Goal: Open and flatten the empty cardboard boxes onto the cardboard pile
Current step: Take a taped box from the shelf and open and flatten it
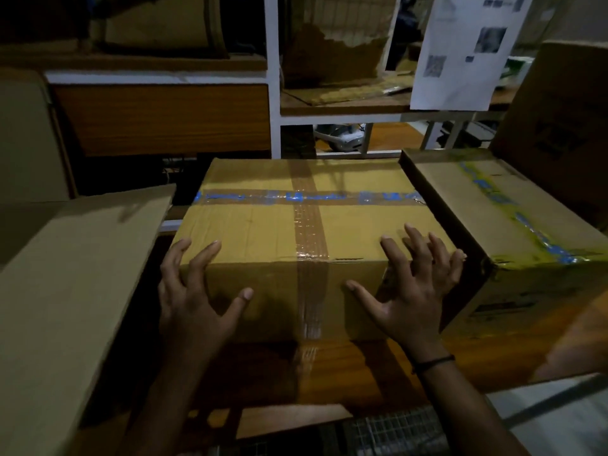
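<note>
A brown cardboard box (263, 232) stands in the middle of the view, its flaps sealed by a cross of brown tape and a strip of blue-printed tape. My left hand (194, 294) is spread at the box's near left corner, fingers on the top edge and thumb on the front face. My right hand (411, 287) is spread at the near right corner, fingers over the top edge and thumb on the front. Neither hand is closed around anything.
A second taped box (526, 251) stands touching the first on the right. A large cardboard sheet (65, 291) leans at the left. Both boxes rest on a wooden surface (355, 366). White shelving (274, 103) with torn cardboard and a printed paper (460, 51) is behind.
</note>
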### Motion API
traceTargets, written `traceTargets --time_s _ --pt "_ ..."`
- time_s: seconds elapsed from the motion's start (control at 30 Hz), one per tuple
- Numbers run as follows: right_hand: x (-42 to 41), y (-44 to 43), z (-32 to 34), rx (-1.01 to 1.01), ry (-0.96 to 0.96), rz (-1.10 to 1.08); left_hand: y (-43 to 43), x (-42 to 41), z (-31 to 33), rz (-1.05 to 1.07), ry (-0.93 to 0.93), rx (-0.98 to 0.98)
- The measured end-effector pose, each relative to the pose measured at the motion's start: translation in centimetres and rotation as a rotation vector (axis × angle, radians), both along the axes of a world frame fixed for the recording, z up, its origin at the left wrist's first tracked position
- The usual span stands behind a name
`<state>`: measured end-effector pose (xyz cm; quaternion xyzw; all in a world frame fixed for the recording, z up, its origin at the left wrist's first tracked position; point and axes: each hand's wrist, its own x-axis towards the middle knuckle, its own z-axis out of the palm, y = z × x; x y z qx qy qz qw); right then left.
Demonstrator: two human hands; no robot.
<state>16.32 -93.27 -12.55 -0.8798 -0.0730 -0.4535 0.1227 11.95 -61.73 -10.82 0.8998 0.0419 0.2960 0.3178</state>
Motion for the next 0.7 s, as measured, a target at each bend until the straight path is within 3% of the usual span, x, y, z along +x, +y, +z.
traceTargets --time_s 0.4,0.6,0.7 --pt "-0.8 -3.9 -1.6 0.166 0.095 0.152 -1.3 -1.0 0.1 0.037 -0.009 -0.064" --pt "-2.0 -4.2 -2.4 0.389 0.147 0.237 -2.4 -2.3 -0.5 0.071 -0.034 -0.054" --pt "-2.5 -4.7 -3.8 0.477 0.203 0.267 -2.7 -3.5 -1.7 0.072 -0.042 -0.157"
